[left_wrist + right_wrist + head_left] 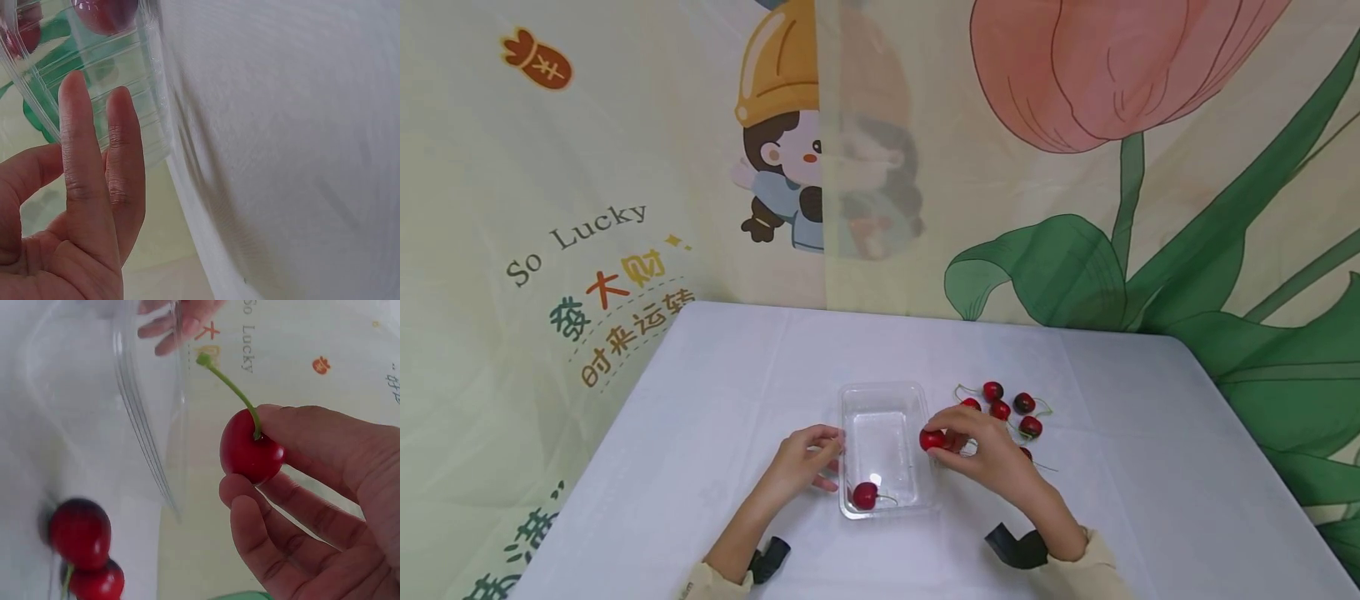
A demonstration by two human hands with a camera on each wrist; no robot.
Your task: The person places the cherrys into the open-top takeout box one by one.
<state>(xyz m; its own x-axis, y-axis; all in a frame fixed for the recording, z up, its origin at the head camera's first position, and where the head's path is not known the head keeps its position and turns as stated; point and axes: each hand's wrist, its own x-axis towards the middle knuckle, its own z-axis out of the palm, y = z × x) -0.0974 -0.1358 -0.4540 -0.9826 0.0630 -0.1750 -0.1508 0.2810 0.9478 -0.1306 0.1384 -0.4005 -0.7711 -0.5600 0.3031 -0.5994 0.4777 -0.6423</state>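
Observation:
A clear plastic box (880,442) stands on the table with one red cherry (865,496) at its near left corner. At the box's left side is my left hand (801,458); in the left wrist view two of its fingers (78,137) extend straight along the clear wall. Between thumb and fingertips, my right hand (985,446) pinches a red cherry (932,439) by the box's right rim. Its green stem (234,390) points up and away from the fingers in the right wrist view.
Several loose cherries (999,409) with stems lie on the white tablecloth (760,358) right of the box, partly hidden behind the right hand. A dark strap piece (1017,547) shows at the right wrist. Printed cloth (895,283) hangs behind the table.

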